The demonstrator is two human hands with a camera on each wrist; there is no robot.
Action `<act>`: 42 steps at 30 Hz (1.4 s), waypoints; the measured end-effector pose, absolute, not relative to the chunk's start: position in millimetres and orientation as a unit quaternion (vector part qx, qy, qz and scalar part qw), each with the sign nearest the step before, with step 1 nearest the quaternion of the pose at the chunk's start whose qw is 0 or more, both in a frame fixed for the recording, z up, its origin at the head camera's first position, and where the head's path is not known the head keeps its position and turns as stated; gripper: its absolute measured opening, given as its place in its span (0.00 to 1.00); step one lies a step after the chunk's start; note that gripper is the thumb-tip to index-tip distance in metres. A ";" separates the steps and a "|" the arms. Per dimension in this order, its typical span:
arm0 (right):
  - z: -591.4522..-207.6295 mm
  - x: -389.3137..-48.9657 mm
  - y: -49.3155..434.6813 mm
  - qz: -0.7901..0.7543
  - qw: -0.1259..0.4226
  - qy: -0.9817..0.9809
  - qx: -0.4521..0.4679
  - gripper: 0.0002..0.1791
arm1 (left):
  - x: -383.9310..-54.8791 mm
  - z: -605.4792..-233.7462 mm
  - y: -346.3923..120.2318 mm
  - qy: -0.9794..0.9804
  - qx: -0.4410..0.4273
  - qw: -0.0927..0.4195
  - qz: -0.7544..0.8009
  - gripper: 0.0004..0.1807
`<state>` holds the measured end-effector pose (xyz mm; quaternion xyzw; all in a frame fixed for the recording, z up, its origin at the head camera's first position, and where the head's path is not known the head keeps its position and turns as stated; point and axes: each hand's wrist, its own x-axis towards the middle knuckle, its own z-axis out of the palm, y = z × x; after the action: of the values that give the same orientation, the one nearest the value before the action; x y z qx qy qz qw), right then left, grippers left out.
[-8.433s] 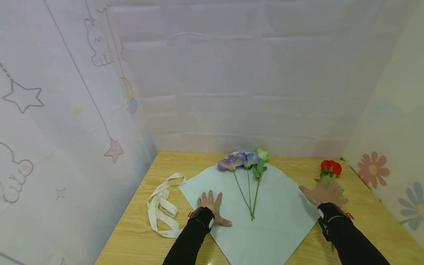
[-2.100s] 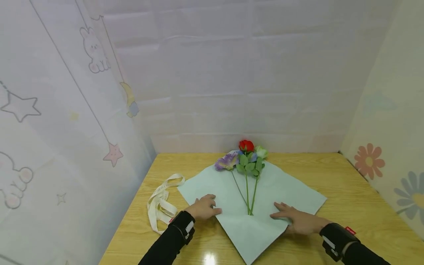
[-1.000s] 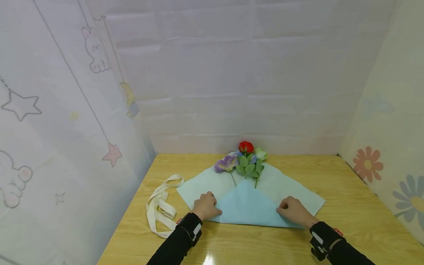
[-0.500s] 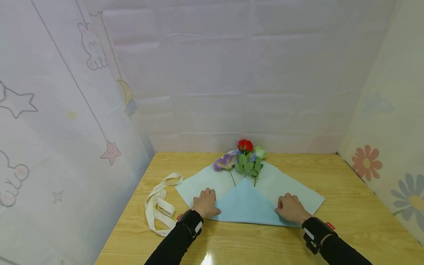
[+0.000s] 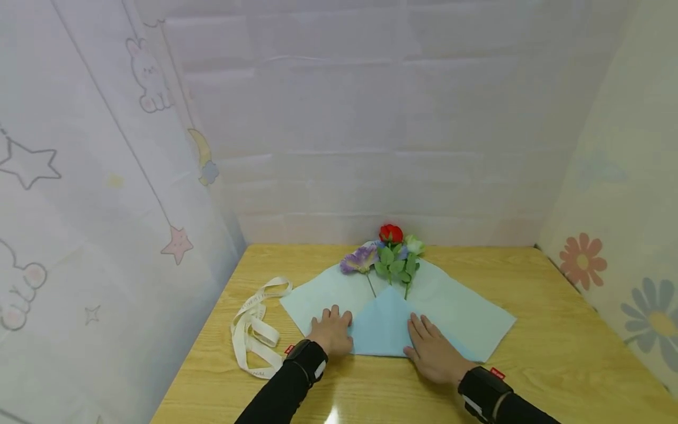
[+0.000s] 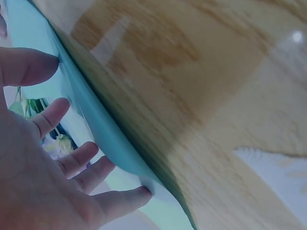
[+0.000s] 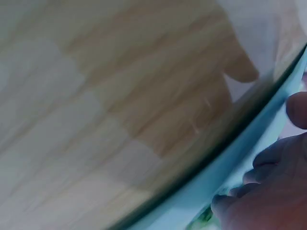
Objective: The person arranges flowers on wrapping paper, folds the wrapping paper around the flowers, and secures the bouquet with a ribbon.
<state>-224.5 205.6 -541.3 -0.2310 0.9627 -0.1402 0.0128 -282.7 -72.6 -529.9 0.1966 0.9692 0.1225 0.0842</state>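
A sheet of pale green wrapping paper (image 5: 471, 309) lies on the table, its near corner folded up as a light blue flap (image 5: 378, 330). The flap covers the lower stems of the flowers. Above it show a red rose (image 5: 391, 234), a purple flower (image 5: 359, 259), a whitish-green flower (image 5: 414, 244) and a partly hidden blue one. My left hand (image 5: 332, 333), fingers spread, rests at the left end of the fold; the left wrist view shows its fingertips on the paper. My right hand (image 5: 434, 353) presses the flap with straight fingers, near the folded edge.
A cream printed ribbon (image 5: 243, 338) lies loosely looped on the wooden table (image 5: 556, 330), left of the paper. Behind the table hangs a pale cloth backdrop (image 5: 339, 147), with patterned cloth on both sides.
The rose has gone from the table's right onto the other flowers. The paper's near corner has been folded up over the stems. Lately my right hand has slid left along the fold, fingers straightened.
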 end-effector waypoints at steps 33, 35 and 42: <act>-560.7 -224.8 170.5 -0.158 0.055 0.957 -0.236 0.48 | -232.4 -557.5 -73.3 0.961 0.261 0.088 0.020 0.52; -561.0 -224.2 170.9 -0.163 0.060 0.958 -0.227 0.48 | -229.8 -558.7 -84.1 0.964 0.253 0.084 0.013 0.52; -569.3 -223.3 165.6 -0.159 0.062 0.958 -0.229 0.47 | -221.6 -559.5 -70.5 0.970 0.241 0.033 -0.019 0.49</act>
<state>-223.3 165.6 -569.3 -0.2287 0.9584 -0.1591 0.0619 -221.6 -70.5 -559.5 0.2410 0.9698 -0.0190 0.0335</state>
